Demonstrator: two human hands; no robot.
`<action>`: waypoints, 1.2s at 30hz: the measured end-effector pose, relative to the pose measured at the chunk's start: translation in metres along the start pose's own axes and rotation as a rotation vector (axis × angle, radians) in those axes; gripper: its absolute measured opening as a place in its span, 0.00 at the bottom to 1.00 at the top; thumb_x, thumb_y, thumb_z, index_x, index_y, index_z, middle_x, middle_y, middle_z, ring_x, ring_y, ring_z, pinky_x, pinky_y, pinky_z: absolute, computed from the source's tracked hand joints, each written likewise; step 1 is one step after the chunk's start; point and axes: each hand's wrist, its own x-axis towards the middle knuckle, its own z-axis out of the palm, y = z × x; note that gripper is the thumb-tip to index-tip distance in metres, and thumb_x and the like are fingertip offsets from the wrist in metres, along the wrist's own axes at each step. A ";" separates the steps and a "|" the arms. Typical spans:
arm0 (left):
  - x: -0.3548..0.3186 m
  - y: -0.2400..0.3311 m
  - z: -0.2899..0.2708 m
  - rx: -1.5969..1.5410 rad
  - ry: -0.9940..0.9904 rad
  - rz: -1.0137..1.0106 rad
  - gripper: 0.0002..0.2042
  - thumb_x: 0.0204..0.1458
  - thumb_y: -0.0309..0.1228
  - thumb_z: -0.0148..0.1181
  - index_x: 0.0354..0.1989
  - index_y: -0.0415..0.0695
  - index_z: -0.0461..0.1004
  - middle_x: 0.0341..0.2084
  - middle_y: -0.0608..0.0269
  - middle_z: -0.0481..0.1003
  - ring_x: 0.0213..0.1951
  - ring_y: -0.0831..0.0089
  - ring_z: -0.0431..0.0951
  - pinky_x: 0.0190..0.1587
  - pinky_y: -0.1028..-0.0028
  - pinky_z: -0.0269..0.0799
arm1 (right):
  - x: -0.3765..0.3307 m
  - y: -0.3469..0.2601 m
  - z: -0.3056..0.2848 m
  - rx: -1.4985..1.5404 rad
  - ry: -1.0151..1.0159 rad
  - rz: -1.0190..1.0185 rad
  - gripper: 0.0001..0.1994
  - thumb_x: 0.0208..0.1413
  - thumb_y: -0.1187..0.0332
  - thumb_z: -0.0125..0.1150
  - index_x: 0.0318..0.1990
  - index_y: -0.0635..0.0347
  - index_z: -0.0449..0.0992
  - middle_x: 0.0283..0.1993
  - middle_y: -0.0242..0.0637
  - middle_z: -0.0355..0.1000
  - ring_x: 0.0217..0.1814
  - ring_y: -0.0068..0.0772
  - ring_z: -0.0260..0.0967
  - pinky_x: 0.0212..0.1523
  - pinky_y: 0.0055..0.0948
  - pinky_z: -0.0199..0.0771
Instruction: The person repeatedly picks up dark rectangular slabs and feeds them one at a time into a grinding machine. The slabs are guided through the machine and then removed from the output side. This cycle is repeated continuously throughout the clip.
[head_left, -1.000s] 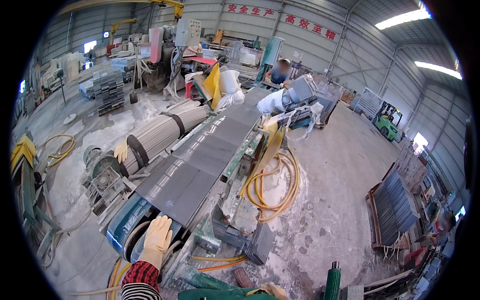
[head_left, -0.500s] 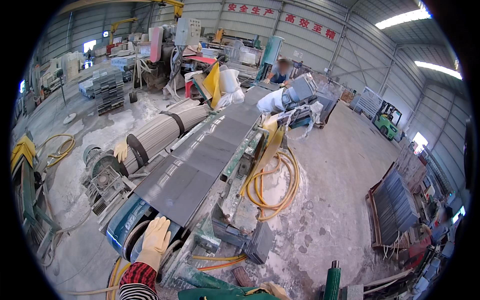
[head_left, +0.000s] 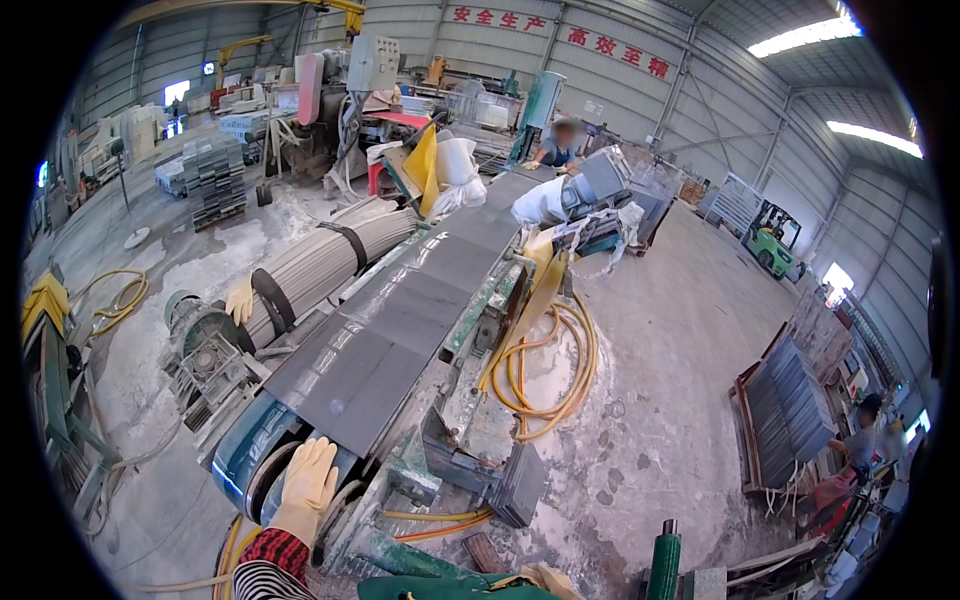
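A large metal-walled workshop with a dusty concrete floor under roof skylights: a long conveyor belt runs away from the camera, carrying a row of dark grey polished stone slabs laid end to end. The person's left hand, in a pale yellow rubber glove over a red-checked cuff and striped sleeve, rests on the belt's rounded near end — fingers straight and spread flat, gripping nothing, just short of the nearest slab's edge. The right hand is out of sight; only a bit of green clothing shows at the lower edge. Coiled yellow hoses lie on the floor beside the machine's right flank, and a grey ribbed roller lies along its left. At the belt's far end another person bends over the line. A rack of stacked dark slabs stands well apart to the right — a green forklift beyond it.
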 end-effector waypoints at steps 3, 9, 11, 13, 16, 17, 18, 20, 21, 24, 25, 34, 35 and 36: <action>-0.002 0.000 0.000 0.008 -0.004 -0.006 0.22 0.53 0.34 0.59 0.56 0.41 0.71 0.58 0.49 0.70 0.63 0.50 0.66 0.68 0.56 0.57 | -0.002 -0.001 0.002 0.002 0.003 0.004 0.15 0.70 0.60 0.43 0.30 0.56 0.65 0.24 0.33 0.57 0.25 0.31 0.62 0.28 0.24 0.63; -0.004 0.001 -0.002 0.013 -0.026 -0.018 0.22 0.53 0.34 0.58 0.57 0.41 0.71 0.59 0.49 0.70 0.63 0.51 0.65 0.68 0.56 0.56 | -0.006 -0.004 0.004 0.009 0.011 0.008 0.16 0.70 0.60 0.42 0.29 0.56 0.65 0.23 0.32 0.57 0.24 0.30 0.62 0.28 0.24 0.63; -0.006 -0.002 -0.002 0.025 -0.027 -0.009 0.22 0.53 0.34 0.58 0.57 0.41 0.71 0.59 0.49 0.69 0.63 0.50 0.65 0.68 0.56 0.56 | -0.008 -0.005 0.006 0.012 0.012 0.010 0.16 0.70 0.61 0.42 0.29 0.56 0.65 0.23 0.32 0.57 0.23 0.30 0.62 0.27 0.23 0.63; -0.008 -0.002 -0.004 0.021 -0.024 -0.014 0.22 0.53 0.34 0.58 0.57 0.41 0.71 0.59 0.48 0.70 0.63 0.50 0.65 0.68 0.56 0.56 | -0.009 -0.006 0.008 0.009 0.011 0.016 0.16 0.71 0.61 0.42 0.29 0.56 0.65 0.23 0.32 0.57 0.23 0.30 0.62 0.27 0.23 0.63; -0.008 -0.001 -0.005 0.006 -0.020 -0.009 0.22 0.53 0.34 0.58 0.57 0.41 0.71 0.58 0.48 0.70 0.63 0.50 0.65 0.68 0.56 0.56 | -0.011 -0.007 0.009 0.017 0.019 0.020 0.16 0.71 0.61 0.42 0.29 0.56 0.65 0.22 0.32 0.57 0.23 0.30 0.62 0.27 0.23 0.63; -0.008 0.000 -0.006 -0.001 -0.019 -0.005 0.22 0.53 0.34 0.58 0.57 0.40 0.71 0.58 0.48 0.70 0.63 0.49 0.65 0.68 0.56 0.56 | -0.014 -0.008 0.012 0.025 0.022 0.021 0.16 0.71 0.61 0.42 0.29 0.56 0.65 0.22 0.32 0.57 0.23 0.30 0.62 0.26 0.23 0.63; -0.007 0.001 -0.007 -0.002 -0.023 -0.005 0.22 0.53 0.34 0.58 0.57 0.40 0.71 0.58 0.48 0.69 0.63 0.49 0.65 0.68 0.56 0.56 | -0.013 -0.007 0.010 0.021 0.027 0.023 0.16 0.71 0.61 0.42 0.29 0.56 0.65 0.22 0.32 0.57 0.23 0.30 0.62 0.27 0.23 0.63; -0.006 0.003 -0.007 -0.005 -0.031 -0.004 0.22 0.53 0.33 0.58 0.57 0.40 0.71 0.59 0.48 0.69 0.63 0.49 0.65 0.68 0.55 0.56 | -0.011 -0.006 0.007 0.026 0.024 0.021 0.16 0.71 0.61 0.42 0.29 0.56 0.65 0.23 0.32 0.57 0.23 0.30 0.62 0.27 0.23 0.63; -0.008 0.002 -0.008 0.002 -0.031 -0.008 0.22 0.53 0.33 0.58 0.57 0.40 0.71 0.59 0.48 0.69 0.63 0.50 0.65 0.68 0.56 0.56 | -0.009 -0.007 0.007 0.025 0.019 0.021 0.16 0.71 0.61 0.42 0.29 0.56 0.65 0.23 0.32 0.58 0.23 0.30 0.62 0.27 0.23 0.63; -0.012 0.001 -0.010 0.006 -0.038 -0.018 0.22 0.54 0.33 0.58 0.57 0.40 0.70 0.59 0.48 0.69 0.64 0.49 0.64 0.68 0.56 0.56 | -0.006 -0.006 0.008 0.023 0.006 0.027 0.16 0.71 0.61 0.42 0.30 0.57 0.66 0.24 0.32 0.58 0.24 0.29 0.62 0.27 0.23 0.63; -0.012 0.003 -0.012 -0.002 -0.043 -0.024 0.22 0.54 0.32 0.58 0.58 0.40 0.70 0.59 0.47 0.69 0.64 0.49 0.64 0.68 0.56 0.56 | -0.005 -0.007 0.008 0.022 0.005 0.026 0.16 0.71 0.61 0.42 0.30 0.57 0.66 0.24 0.32 0.58 0.24 0.29 0.62 0.28 0.23 0.63; -0.016 0.007 -0.019 -0.007 -0.049 -0.037 0.22 0.54 0.33 0.57 0.57 0.40 0.71 0.59 0.49 0.69 0.64 0.50 0.64 0.69 0.56 0.55 | -0.001 -0.007 0.005 0.027 -0.007 0.035 0.15 0.71 0.62 0.41 0.32 0.58 0.66 0.26 0.32 0.60 0.25 0.29 0.62 0.29 0.22 0.63; -0.016 0.007 -0.020 -0.014 -0.047 -0.034 0.22 0.54 0.33 0.57 0.57 0.40 0.71 0.59 0.49 0.69 0.64 0.50 0.64 0.69 0.56 0.55 | 0.000 -0.006 0.005 0.030 -0.007 0.035 0.15 0.71 0.62 0.41 0.32 0.58 0.66 0.26 0.32 0.60 0.25 0.29 0.62 0.29 0.22 0.63; -0.016 0.007 -0.020 -0.015 -0.046 -0.034 0.22 0.54 0.33 0.57 0.57 0.40 0.71 0.59 0.49 0.69 0.64 0.50 0.64 0.69 0.56 0.55 | 0.001 -0.006 0.005 0.032 -0.010 0.035 0.14 0.71 0.62 0.41 0.32 0.58 0.66 0.26 0.32 0.60 0.25 0.28 0.62 0.29 0.22 0.63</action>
